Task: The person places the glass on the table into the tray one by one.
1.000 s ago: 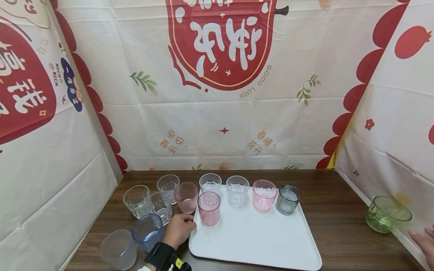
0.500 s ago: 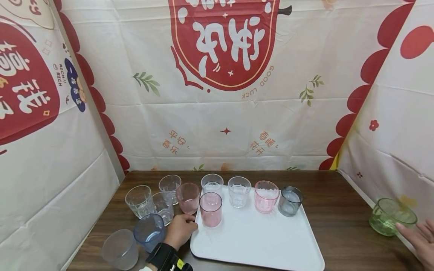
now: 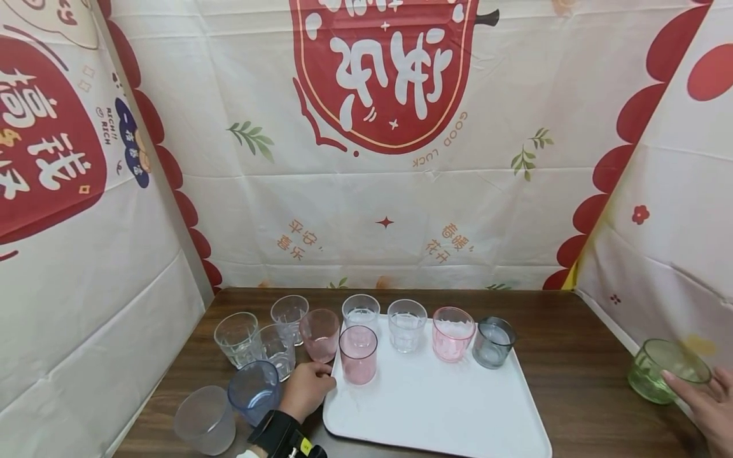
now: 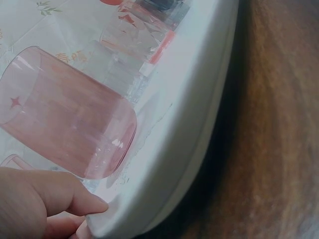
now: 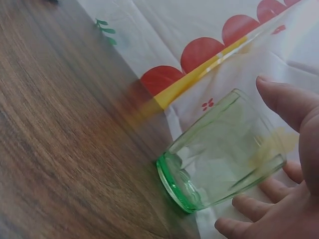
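My left hand (image 3: 306,389) pinches the left edge of a white tray (image 3: 446,407); in the left wrist view the thumb (image 4: 92,203) lies on the rim with fingers under it. A pink glass (image 3: 358,356) stands on the tray just beyond that hand. At the far right, a green glass (image 3: 658,375) stands upright on the table beside the cloth wall. My right hand (image 3: 707,407) is spread around the near side of this glass. In the right wrist view its thumb (image 5: 284,97) is apart from the green glass (image 5: 224,154), with the other fingers on the opposite side.
Along the tray's back edge stand two clear glasses (image 3: 406,326), a light pink glass (image 3: 453,336) and a grey glass (image 3: 493,343). Left of the tray are several more: clear ones (image 3: 236,339), a pink one (image 3: 319,336), a blue one (image 3: 254,393) and a frosted one (image 3: 205,421).
My right hand has come in from the right edge, reaching the green glass with its thumb in front. The left hand keeps its place on the tray. The head view has shifted slightly.
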`<state>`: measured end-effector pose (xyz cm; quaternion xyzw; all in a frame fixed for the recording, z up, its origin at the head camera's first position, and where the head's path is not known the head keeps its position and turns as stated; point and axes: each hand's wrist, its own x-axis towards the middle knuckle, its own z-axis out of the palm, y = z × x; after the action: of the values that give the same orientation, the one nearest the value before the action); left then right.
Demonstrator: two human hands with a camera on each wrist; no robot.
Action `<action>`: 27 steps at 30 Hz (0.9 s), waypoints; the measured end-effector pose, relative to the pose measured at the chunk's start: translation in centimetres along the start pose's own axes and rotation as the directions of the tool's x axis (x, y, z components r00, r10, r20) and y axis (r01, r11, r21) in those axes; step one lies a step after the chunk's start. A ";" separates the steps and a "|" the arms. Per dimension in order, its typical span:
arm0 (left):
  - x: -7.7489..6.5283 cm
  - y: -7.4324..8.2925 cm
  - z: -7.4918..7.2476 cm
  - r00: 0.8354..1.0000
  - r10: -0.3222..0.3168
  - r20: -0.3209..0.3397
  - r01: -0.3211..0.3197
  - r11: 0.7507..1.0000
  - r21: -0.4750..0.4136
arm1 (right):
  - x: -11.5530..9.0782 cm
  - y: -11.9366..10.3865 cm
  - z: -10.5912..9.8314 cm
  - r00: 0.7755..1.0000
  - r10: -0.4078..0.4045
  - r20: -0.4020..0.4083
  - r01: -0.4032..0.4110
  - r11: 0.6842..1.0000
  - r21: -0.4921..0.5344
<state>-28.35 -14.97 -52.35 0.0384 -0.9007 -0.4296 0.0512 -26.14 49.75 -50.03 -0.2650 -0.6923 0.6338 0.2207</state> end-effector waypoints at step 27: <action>-0.1 0.0 -0.1 1.000 0.008 -0.016 -0.008 1.000 0.006 | 1.2 -0.3 3.7 0.998 0.069 -0.005 -0.066 0.930 -0.362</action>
<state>-28.27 -14.97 -52.28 0.0383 -0.9017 -0.4264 0.0601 -29.44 47.74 -50.08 -0.3224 -0.7886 0.5035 0.1436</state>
